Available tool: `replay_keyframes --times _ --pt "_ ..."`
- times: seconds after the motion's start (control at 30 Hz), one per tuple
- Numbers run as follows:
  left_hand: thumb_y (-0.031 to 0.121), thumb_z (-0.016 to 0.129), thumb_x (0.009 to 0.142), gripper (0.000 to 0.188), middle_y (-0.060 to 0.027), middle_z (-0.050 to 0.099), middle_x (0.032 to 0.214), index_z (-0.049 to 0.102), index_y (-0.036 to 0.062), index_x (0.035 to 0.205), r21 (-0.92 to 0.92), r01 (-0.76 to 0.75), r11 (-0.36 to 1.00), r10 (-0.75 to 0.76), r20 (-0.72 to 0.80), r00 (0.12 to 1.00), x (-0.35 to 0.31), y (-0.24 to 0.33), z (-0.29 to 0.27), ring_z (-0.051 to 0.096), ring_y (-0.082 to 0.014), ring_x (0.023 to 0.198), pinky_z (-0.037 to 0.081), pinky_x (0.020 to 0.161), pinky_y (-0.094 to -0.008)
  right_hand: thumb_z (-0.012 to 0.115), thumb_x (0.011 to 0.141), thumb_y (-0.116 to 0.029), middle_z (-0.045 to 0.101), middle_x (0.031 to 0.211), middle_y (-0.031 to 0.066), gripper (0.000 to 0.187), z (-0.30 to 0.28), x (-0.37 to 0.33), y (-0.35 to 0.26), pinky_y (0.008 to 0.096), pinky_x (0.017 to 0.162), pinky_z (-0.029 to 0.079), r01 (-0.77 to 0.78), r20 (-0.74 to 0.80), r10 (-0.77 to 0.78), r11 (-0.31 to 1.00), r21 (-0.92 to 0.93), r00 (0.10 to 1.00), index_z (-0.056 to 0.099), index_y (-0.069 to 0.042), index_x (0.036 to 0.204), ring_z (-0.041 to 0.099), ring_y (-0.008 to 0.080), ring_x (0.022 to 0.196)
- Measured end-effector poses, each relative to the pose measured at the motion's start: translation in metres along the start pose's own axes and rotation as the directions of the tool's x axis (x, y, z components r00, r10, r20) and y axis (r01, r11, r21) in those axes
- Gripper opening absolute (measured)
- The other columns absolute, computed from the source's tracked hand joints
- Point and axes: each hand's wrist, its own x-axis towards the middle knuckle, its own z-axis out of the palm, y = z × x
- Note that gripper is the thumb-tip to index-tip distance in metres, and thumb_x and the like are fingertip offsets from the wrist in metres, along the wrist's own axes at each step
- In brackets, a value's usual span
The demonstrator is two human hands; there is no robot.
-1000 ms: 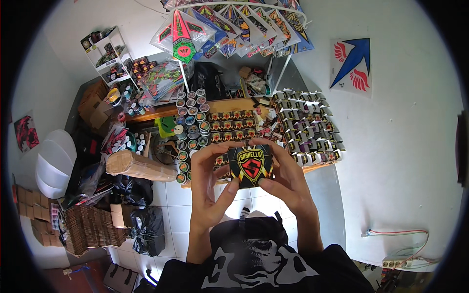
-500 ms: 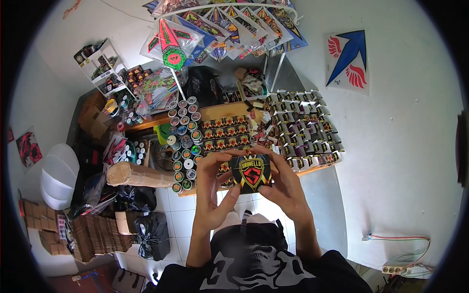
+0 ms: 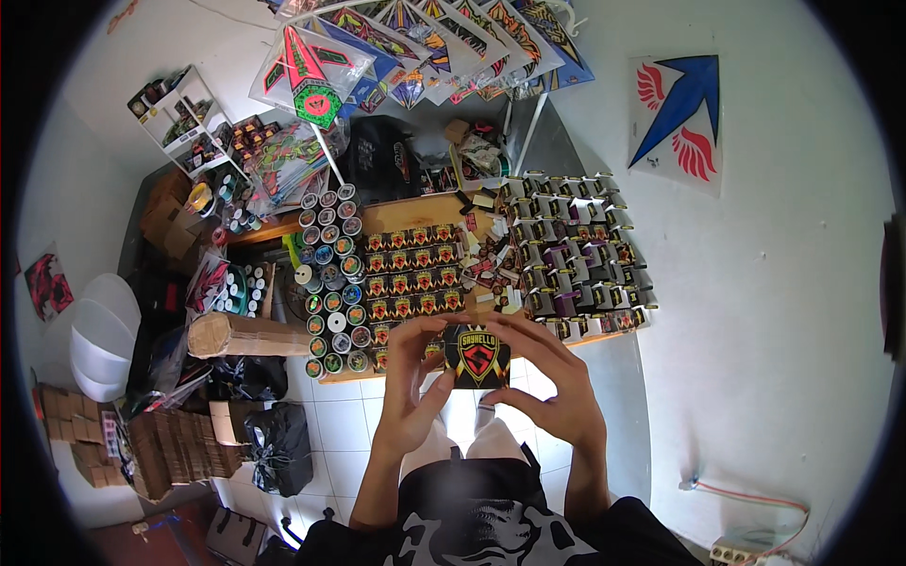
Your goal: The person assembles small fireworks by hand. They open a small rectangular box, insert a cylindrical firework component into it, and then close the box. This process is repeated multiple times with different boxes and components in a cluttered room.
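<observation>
A small black cardboard box (image 3: 478,357) with a red and yellow shield emblem is held up in front of me, above the table's near edge. My left hand (image 3: 412,391) grips its left side, thumb at the lower left corner and fingers along the top. My right hand (image 3: 559,396) has its fingers at the top and right edge, with the thumb just by the lower right corner. Beyond the hands lie rows of matching closed boxes (image 3: 413,271) on the wooden table (image 3: 406,215).
Round spools (image 3: 330,255) stand in columns left of the boxes. Opened boxes (image 3: 566,245) with raised flaps fill the table's right side, beside loose small cards and papers (image 3: 489,259). Kites in clear sleeves (image 3: 444,47) hang above. A long cardboard carton (image 3: 247,336) juts out at left.
The box has come slightly lower and to the left in view. My right thumb has slid off its front face toward the lower right corner. The whole view has shifted a little.
</observation>
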Motion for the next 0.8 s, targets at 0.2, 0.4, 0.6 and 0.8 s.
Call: replay_keyframes --times 0.2,0.4,0.6,0.8 --pt "0.003 0.060 0.099 0.055 -0.0201 0.046 0.157 0.037 0.0114 0.148 0.010 0.032 0.999 -0.032 -0.017 0.999 0.002 -0.053 0.030 0.045 -0.0335 0.151 0.038 0.123 -0.0551 0.091 0.082 -0.013 0.061 0.146 0.0125 0.082 -0.028 -0.002 0.040 0.0434 0.102 0.058 0.007 0.074 0.000 0.996 -0.083 0.997 0.059 -0.019 0.157 0.068 0.0354 0.124" --pt "-0.005 0.057 0.094 0.056 -0.0221 0.040 0.160 0.037 0.0094 0.144 0.104 0.093 0.990 -0.101 0.075 0.992 -0.006 -0.121 0.038 0.037 -0.0361 0.157 0.034 0.126 -0.0555 0.087 0.081 -0.013 0.057 0.142 0.0130 0.090 -0.036 -0.020 0.093 0.0454 0.098 0.058 -0.060 0.259 0.130 0.963 -0.262 0.957 0.050 -0.018 0.163 0.065 0.0367 0.122" --pt "0.004 0.055 0.103 0.047 -0.0241 0.040 0.164 0.045 0.0058 0.150 0.177 0.246 0.953 -0.259 0.054 0.964 -0.017 -0.180 0.028 0.037 -0.0382 0.157 0.026 0.131 -0.0526 0.087 0.079 -0.015 0.057 0.139 0.0140 0.079 -0.023 -0.027 0.161 0.0475 0.107 0.051 -0.126 0.296 0.226 0.938 -0.321 0.928 0.057 -0.013 0.152 0.060 0.0377 0.128" --pt "-0.004 0.069 0.095 0.051 -0.0204 0.053 0.154 0.056 0.0060 0.143 0.510 0.232 0.828 -0.259 -0.020 0.966 -0.015 -0.223 0.002 0.053 -0.0397 0.146 0.040 0.122 -0.0453 0.088 0.078 -0.018 0.057 0.136 0.0124 0.075 -0.004 -0.030 0.229 0.0593 0.127 0.032 -0.102 0.255 0.234 0.891 -0.442 0.938 0.061 -0.012 0.148 0.050 0.0357 0.140"
